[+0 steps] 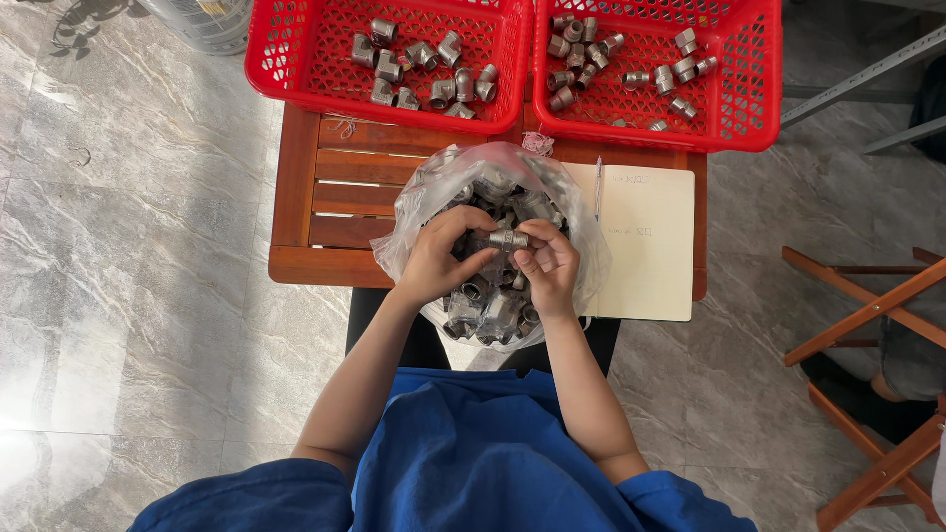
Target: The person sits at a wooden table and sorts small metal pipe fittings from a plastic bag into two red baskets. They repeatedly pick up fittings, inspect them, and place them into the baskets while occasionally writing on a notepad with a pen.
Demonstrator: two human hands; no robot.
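A clear plastic bag (426, 192) full of grey metal pipe fittings rests against the near edge of a small wooden table (313, 202). Both my hands are over the open bag. My left hand (440, 258) and my right hand (548, 264) together grip one short grey straight fitting (508, 238), held level between the fingertips. More fittings lie in the bag under my hands.
Two red plastic baskets stand at the table's far edge: the left basket (286, 49) holds several elbow fittings, the right basket (754, 79) several straight ones. A cream notebook (650, 236) with a pen (598, 187) lies to the right. A wooden folding stool (867, 325) stands at right.
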